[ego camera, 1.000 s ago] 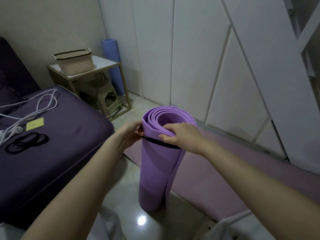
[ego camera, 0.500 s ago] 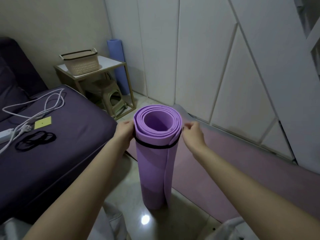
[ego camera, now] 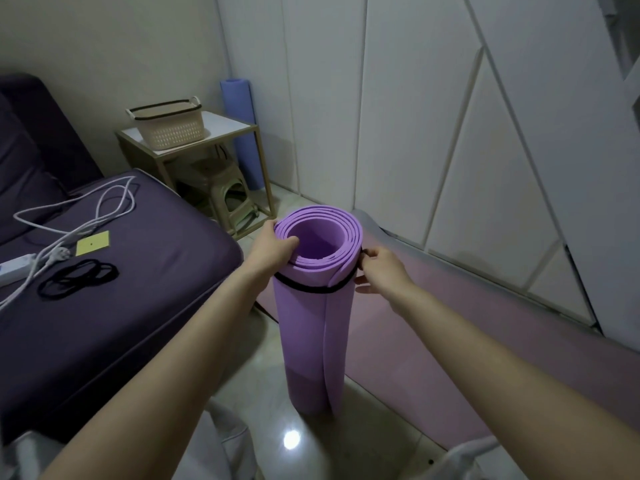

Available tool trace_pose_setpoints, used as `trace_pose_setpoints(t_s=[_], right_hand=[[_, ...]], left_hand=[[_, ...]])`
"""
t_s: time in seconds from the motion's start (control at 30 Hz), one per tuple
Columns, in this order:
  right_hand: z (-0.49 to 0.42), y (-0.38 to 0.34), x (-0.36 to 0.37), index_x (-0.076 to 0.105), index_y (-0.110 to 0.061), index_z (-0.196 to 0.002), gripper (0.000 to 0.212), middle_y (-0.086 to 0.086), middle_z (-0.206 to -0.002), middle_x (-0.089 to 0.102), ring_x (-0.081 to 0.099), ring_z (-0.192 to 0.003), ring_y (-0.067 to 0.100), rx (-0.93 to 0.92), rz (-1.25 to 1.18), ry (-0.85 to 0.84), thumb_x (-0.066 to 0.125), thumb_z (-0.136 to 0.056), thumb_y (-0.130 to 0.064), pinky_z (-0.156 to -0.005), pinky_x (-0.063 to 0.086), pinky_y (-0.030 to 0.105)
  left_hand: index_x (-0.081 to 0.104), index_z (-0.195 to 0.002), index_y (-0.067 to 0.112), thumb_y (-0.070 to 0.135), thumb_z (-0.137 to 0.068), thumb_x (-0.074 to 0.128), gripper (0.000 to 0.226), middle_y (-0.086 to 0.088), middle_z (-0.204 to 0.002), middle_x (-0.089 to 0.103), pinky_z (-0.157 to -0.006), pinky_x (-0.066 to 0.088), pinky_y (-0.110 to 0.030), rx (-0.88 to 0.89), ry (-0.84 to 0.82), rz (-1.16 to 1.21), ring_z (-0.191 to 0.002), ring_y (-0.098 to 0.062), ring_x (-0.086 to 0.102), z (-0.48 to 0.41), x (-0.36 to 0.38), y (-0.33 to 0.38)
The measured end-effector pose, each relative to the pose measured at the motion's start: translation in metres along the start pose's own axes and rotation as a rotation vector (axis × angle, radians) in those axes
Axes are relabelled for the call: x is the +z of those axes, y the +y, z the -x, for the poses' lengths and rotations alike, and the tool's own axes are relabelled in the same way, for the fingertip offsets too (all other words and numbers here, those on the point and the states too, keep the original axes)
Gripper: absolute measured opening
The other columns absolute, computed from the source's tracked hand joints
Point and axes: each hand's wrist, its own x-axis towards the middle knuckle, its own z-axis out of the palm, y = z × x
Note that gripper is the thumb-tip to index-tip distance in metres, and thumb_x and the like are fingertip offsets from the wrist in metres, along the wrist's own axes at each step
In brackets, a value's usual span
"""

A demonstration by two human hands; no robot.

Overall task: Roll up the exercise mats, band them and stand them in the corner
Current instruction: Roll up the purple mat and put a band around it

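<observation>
Head view: the rolled purple mat stands upright on the tiled floor, between the purple couch and a pink mat, its open spiral end facing up. A black band circles it a little below the top edge, tilted so that it sits higher on the right side. The left grip clasps the top rim on the left, one digit hooked over the edge into the hollow core and the rest wrapped round the outside. The right grip is at the right side of the roll, its fingertips pinching the band where it rises toward the rim.

Just behind and to the right of the roll, the pink mat lies flat and unrolled on the floor along the white cabinet doors. In the far corner a rolled blue mat stands upright against the wall, beside a small table. A woven basket sits on the table, and a plastic stool is tucked under it.

To the left, the purple couch carries several loose black bands, a yellow card, a tangled white cable and a white power strip at the frame's edge.
</observation>
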Motion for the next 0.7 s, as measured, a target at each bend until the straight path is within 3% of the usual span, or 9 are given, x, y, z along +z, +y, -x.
trace_pose_setpoints(t_s=[0.13, 0.23, 0.3, 0.37, 0.43, 0.5, 0.53, 0.6, 0.7], right_hand=[[-0.003, -0.006, -0.005, 0.057, -0.008, -0.074, 0.022, 0.014, -0.082, 0.064, 0.064, -0.074, 0.025, -0.057, 0.106, -0.049, 0.046, -0.093, -0.004, -0.070, 0.057, 0.034], [-0.011, -0.001, -0.011, 0.056, -0.006, -0.063, 0.029, 0.016, -0.072, 0.063, 0.064, -0.065, 0.026, -0.025, 0.181, -0.039, 0.048, -0.090, 0.003, -0.067, 0.058, 0.034], [-0.015, 0.007, -0.014, 0.058, -0.001, -0.068, 0.028, 0.014, -0.069, 0.060, 0.060, -0.057, 0.022, 0.040, 0.158, -0.060, 0.045, -0.092, 0.005, -0.060, 0.058, 0.031], [-0.018, 0.013, -0.014, 0.062, 0.004, -0.091, 0.023, 0.017, -0.085, 0.063, 0.061, -0.061, 0.021, 0.054, 0.036, -0.029, 0.040, -0.094, 0.006, -0.056, 0.058, 0.028], [-0.019, 0.008, -0.014, 0.060, -0.001, -0.108, 0.024, 0.014, -0.104, 0.064, 0.064, -0.080, 0.024, -0.067, -0.010, 0.098, 0.039, -0.096, -0.001, -0.070, 0.057, 0.033], [-0.017, -0.003, -0.017, 0.063, -0.005, -0.108, 0.026, 0.006, -0.102, 0.065, 0.060, -0.089, 0.020, -0.243, 0.088, 0.165, 0.040, -0.098, -0.010, -0.081, 0.049, 0.028], [-0.016, -0.010, -0.019, 0.065, -0.003, -0.103, 0.029, 0.006, -0.096, 0.065, 0.056, -0.085, 0.017, -0.306, 0.154, 0.172, 0.039, -0.099, -0.015, -0.075, 0.041, 0.021], [-0.015, -0.019, -0.025, 0.065, 0.001, -0.088, 0.038, 0.012, -0.081, 0.062, 0.049, -0.071, 0.019, -0.372, 0.280, 0.140, 0.041, -0.101, -0.026, -0.058, 0.028, 0.025], [-0.017, -0.020, -0.024, 0.065, -0.001, -0.073, 0.042, 0.012, -0.070, 0.060, 0.050, -0.064, 0.023, -0.424, 0.486, 0.090, 0.045, -0.099, -0.027, -0.059, 0.031, 0.027]], left_hand=[[0.044, -0.127, 0.007, 0.000, -0.085, 0.050, 0.043, -0.006, -0.099, 0.053, -0.054, 0.039, -0.019, -0.046, -0.007, -0.141, -0.085, -0.018, 0.053, -0.004, -0.005, 0.009], [0.045, -0.116, 0.009, -0.001, -0.082, 0.054, 0.037, -0.005, -0.095, 0.052, -0.055, 0.040, -0.021, -0.016, -0.004, -0.227, -0.078, -0.015, 0.051, 0.000, -0.003, 0.011], [0.045, -0.116, 0.011, -0.005, -0.080, 0.055, 0.040, -0.005, -0.097, 0.053, -0.055, 0.043, -0.019, 0.012, -0.012, -0.255, -0.079, -0.014, 0.052, 0.002, 0.001, 0.009], [0.047, -0.122, 0.011, -0.009, -0.080, 0.052, 0.046, -0.004, -0.102, 0.054, -0.059, 0.045, -0.020, 0.051, -0.009, -0.255, -0.088, -0.017, 0.054, -0.001, 0.004, 0.007], [0.048, -0.127, 0.011, -0.011, -0.079, 0.050, 0.053, -0.004, -0.108, 0.056, -0.069, 0.049, -0.024, 0.085, 0.003, -0.253, -0.097, -0.019, 0.055, -0.003, 0.007, 0.007], [0.050, -0.129, 0.011, -0.010, -0.079, 0.052, 0.055, -0.007, -0.116, 0.059, -0.079, 0.051, -0.030, 0.112, 0.006, -0.256, -0.105, -0.022, 0.056, -0.006, 0.011, 0.007], [0.051, -0.129, 0.011, -0.010, -0.078, 0.054, 0.055, -0.008, -0.117, 0.059, -0.083, 0.051, -0.033, 0.118, 0.004, -0.258, -0.106, -0.023, 0.057, -0.006, 0.013, 0.007], [0.054, -0.127, 0.010, -0.008, -0.080, 0.056, 0.050, -0.010, -0.116, 0.061, -0.090, 0.052, -0.039, 0.122, 0.001, -0.240, -0.106, -0.025, 0.058, -0.008, 0.017, 0.006], [0.057, -0.125, 0.007, -0.006, -0.084, 0.057, 0.044, -0.011, -0.116, 0.063, -0.095, 0.049, -0.041, 0.118, 0.081, -0.118, -0.106, -0.024, 0.059, -0.012, 0.019, 0.005]])
